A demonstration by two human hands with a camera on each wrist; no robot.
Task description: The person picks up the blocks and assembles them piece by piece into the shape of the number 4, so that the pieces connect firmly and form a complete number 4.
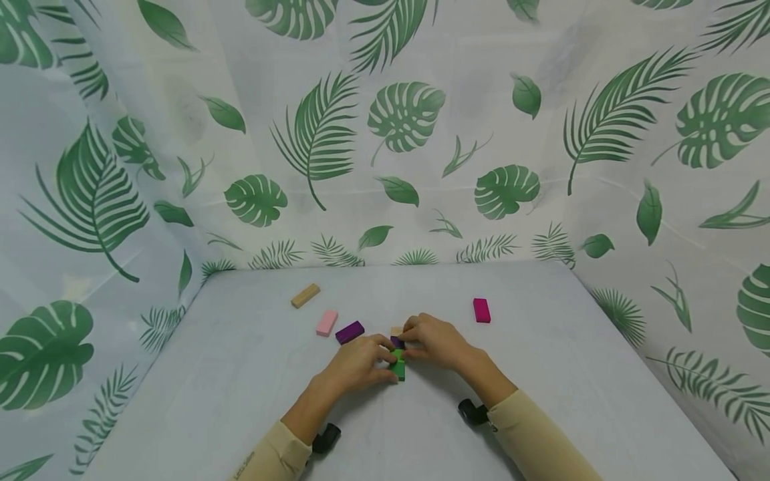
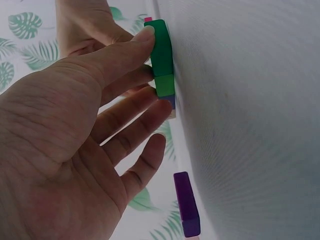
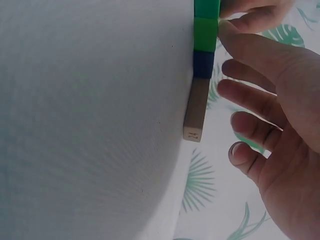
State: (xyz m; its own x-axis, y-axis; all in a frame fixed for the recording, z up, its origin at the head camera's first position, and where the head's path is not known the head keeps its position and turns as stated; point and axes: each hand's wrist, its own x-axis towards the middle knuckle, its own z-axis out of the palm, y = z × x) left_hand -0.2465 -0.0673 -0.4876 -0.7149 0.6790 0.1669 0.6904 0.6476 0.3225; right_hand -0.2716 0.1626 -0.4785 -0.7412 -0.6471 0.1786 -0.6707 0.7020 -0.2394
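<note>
A row of small blocks lies end to end on the table between both hands: dark green [image 2: 161, 52], light green [image 3: 204, 35], dark blue [image 3: 203, 65] and bare wood [image 3: 198, 102]. My left hand [image 1: 359, 362] is on the row's left side. Its thumb tip touches the dark green block near one end, while the index fingertip is right at the light green one and the other fingers spread loosely. From the right, my right hand [image 1: 439, 339] has its thumb tip against the light green block. Its remaining fingers are relaxed and hang beside the dark blue and wooden blocks.
Just left of the hands lies a purple block [image 1: 350, 332], with a pink block [image 1: 327, 323] and a wooden block [image 1: 305, 296] farther back. A magenta block [image 1: 482, 310] is at the back right. Leaf-patterned cloth [image 1: 397, 220] walls the white table.
</note>
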